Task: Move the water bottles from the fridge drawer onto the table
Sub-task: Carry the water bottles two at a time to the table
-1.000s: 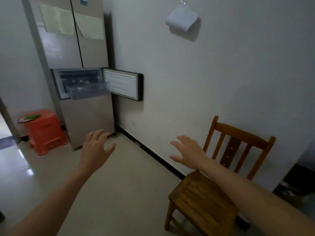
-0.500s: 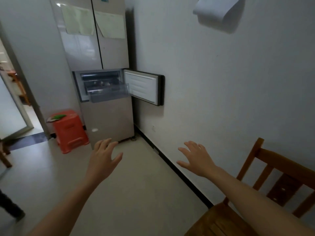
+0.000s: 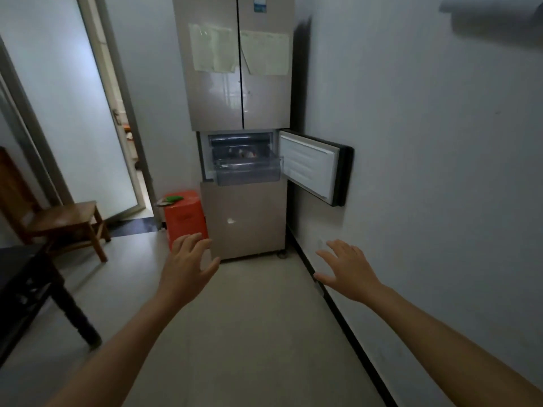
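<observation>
head view: the left hand (image 3: 188,265) and right hand (image 3: 348,270) are held out in front, well apart, fingers spread and straight, palms down, holding nothing and touching nothing. beneath them is bare floor (image 3: 249,333); the fridge (image 3: 244,224) stands beyond the hands, well out of reach by the look of it. its small door (image 3: 311,168) is swung open to the right against the wall, and the clear drawer (image 3: 248,173) is pulled out of the compartment. pale and reddish shapes (image 3: 246,154) show behind the drawer's rim, likely the bottles, but they are too blurred to be sure. the dark desk (image 3: 17,268) sits at the left edge, with only a corner of it in frame, so what stands on it cannot be told. judging by this, the access steps are done, with door and drawer both open, and the hands are empty on the way to the fridge, so at least one fetch and carry to the desk is left. counts: two hands, one fridge, two shut upper doors with two paper sheets (image 3: 213,48) on them, one open small door, one drawer, one red stool (image 3: 183,214) just beside the fridge, one wooden chair (image 3: 64,218), one desk; the number of bottles cannot be told.
</observation>
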A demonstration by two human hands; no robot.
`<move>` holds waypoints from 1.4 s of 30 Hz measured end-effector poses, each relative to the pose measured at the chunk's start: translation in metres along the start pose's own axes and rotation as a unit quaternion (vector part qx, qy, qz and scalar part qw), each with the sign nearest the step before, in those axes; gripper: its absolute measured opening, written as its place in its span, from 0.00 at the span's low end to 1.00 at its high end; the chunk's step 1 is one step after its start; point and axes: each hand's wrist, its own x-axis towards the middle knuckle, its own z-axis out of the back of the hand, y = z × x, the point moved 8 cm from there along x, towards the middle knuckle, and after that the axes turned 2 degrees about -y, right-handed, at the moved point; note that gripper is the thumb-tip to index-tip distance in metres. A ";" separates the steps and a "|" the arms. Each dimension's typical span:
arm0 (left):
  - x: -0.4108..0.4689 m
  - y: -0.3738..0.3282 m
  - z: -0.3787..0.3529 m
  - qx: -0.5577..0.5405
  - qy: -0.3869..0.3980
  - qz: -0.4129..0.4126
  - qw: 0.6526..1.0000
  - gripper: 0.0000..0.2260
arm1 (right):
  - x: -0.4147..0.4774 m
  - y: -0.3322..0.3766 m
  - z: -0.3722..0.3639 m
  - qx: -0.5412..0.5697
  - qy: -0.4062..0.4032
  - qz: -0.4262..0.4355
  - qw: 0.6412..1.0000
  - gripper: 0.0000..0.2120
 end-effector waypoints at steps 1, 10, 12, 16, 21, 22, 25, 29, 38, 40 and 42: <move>0.006 0.007 -0.004 0.005 -0.005 0.004 1.000 0.18 | 0.013 0.001 -0.003 -0.004 -0.011 0.015 1.000 0.25; 0.085 0.080 -0.053 0.003 -0.019 0.043 0.999 0.19 | 0.134 0.004 -0.043 -0.051 -0.027 0.079 0.995 0.30; 0.116 0.091 -0.064 -0.012 -0.021 0.044 0.999 0.19 | 0.167 -0.001 -0.038 -0.025 -0.030 0.075 0.996 0.28; 0.176 0.112 -0.088 -0.031 -0.026 0.041 0.998 0.20 | 0.236 -0.020 -0.035 -0.006 -0.081 0.050 0.995 0.27; 0.221 0.131 -0.128 -0.049 -0.011 0.053 0.997 0.27 | 0.282 -0.042 -0.068 -0.008 -0.057 0.030 0.998 0.26; 0.227 0.133 -0.139 -0.052 -0.004 0.051 0.997 0.28 | 0.289 -0.047 -0.075 0.000 -0.043 0.023 0.999 0.26; 0.259 0.137 -0.176 -0.059 0.006 0.059 0.997 0.29 | 0.320 -0.073 -0.088 0.042 -0.037 0.006 0.998 0.26; 0.301 0.130 -0.221 -0.061 0.018 0.064 0.996 0.29 | 0.364 -0.109 -0.108 0.032 -0.051 0.009 0.998 0.26; 0.427 0.113 -0.277 -0.040 0.018 0.092 0.995 0.28 | 0.502 -0.172 -0.137 0.100 -0.018 0.046 0.994 0.28; 0.445 0.119 -0.287 -0.030 0.017 0.100 0.994 0.24 | 0.527 -0.178 -0.147 0.102 -0.010 0.057 0.993 0.28; 0.459 0.129 -0.296 -0.022 0.015 0.108 0.994 0.25 | 0.548 -0.181 -0.157 0.106 -0.001 0.062 0.992 0.28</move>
